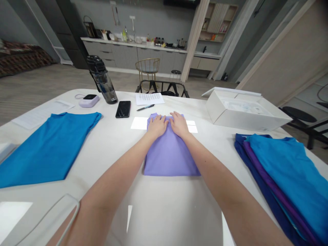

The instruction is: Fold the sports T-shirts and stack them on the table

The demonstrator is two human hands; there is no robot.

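A folded lavender shirt point(171, 155) lies flat on the white table point(174, 208) straight ahead of me. My left hand point(158, 125) rests palm down on its far left part, fingers stretched forward. Beside it, my right hand point(179, 124) lies flat on the far right part, fingers extended, and the thumbs come close together. To the left is a blue folded shirt point(53, 147), untouched. A stack at the right has a blue shirt point(289, 171) on top, with purple cloth point(271, 181) and navy cloth point(261, 181) beneath.
Beyond the hands are a pen point(145, 107), a printed sheet point(150, 98), a phone point(123, 109), a dark water bottle point(104, 82) and a small lavender device point(89, 101). An open white box point(246, 109) stands back right. A white cable point(74, 217) crosses near my left forearm.
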